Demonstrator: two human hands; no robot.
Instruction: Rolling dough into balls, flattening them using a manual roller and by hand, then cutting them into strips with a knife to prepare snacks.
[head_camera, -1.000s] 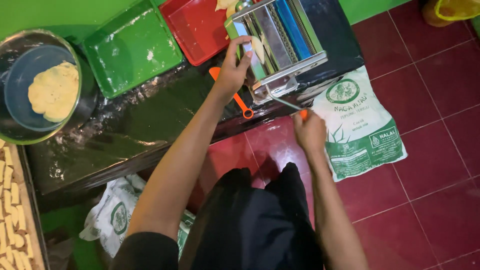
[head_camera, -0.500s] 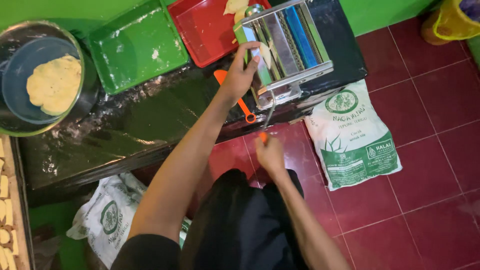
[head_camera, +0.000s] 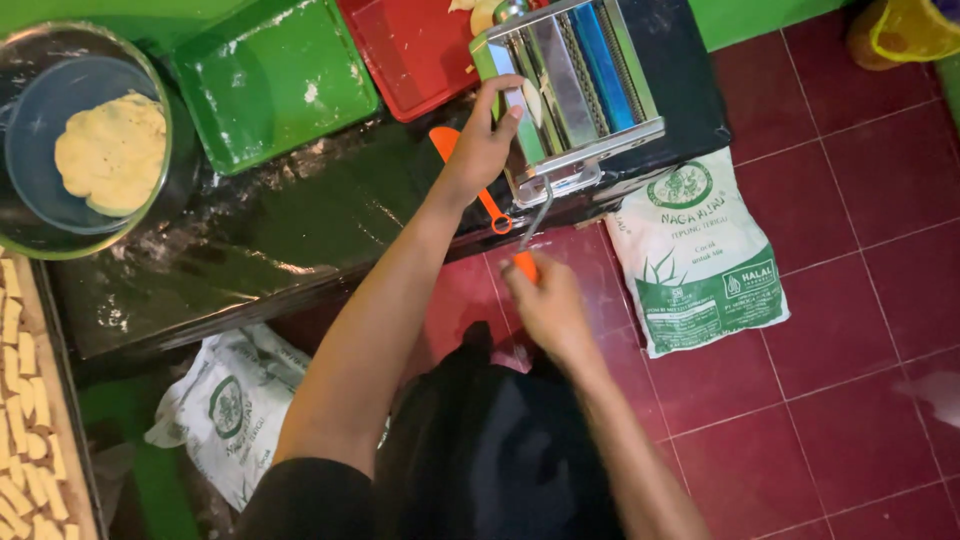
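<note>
Table (head_camera: 250, 240): long, dark and shiny, dusted with flour, running from the left edge to the machine at its right end.
Flour bags: one white-and-green bag (head_camera: 700, 260) lies flat on the red tile floor just right of the table end; a second bag (head_camera: 235, 400) lies under the table near the person's left arm.
Green tray (head_camera: 270, 80): on the table, left of the red tray (head_camera: 410, 50), both lightly floured.
Bowl (head_camera: 75, 140): glass, at the table's left end, with a round of pale dough (head_camera: 110, 155) inside.
Cut strips (head_camera: 25, 400): pale dough pieces in rows on a board at the far left edge.
Pasta machine (head_camera: 570, 90): steel, with rollers on top, clamped at the table's right end; a pale piece of dough (head_camera: 532, 100) sits at its rollers.
Left hand (head_camera: 485, 140): resting on the machine's left side, fingers loosely curved and close together, the fingertips touching the top edge by the dough.
Right hand (head_camera: 545, 305): below the table edge, fingers curled tight around the orange grip of the crank (head_camera: 533, 225), whose metal arm rises to the machine's side.
Orange tool (head_camera: 470, 180): lies on the table under the left wrist.
</note>
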